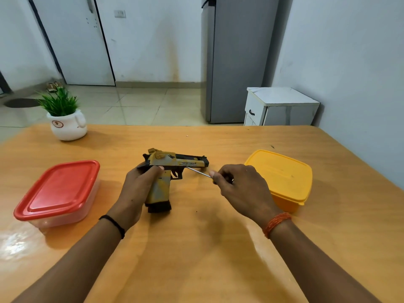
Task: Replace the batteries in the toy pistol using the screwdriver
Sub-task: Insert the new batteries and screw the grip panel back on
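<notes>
A yellow, grey and black toy pistol (172,162) lies on its side at the middle of the wooden table (201,248), barrel pointing right. My left hand (135,189) grips its handle from the left, thumb near the trigger guard. My right hand (238,186) holds a screwdriver (197,172); its handle is hidden in my curled fingers. The thin metal shaft runs up and left, and its tip meets the underside of the barrel just ahead of the trigger guard. No batteries are visible.
A clear box with a red lid (61,191) stands left of the pistol. A yellow lidded box (284,178) stands right, just behind my right hand. A potted plant (65,119) is at the table's far left. Beyond are a fridge (236,57) and a white cabinet (277,106).
</notes>
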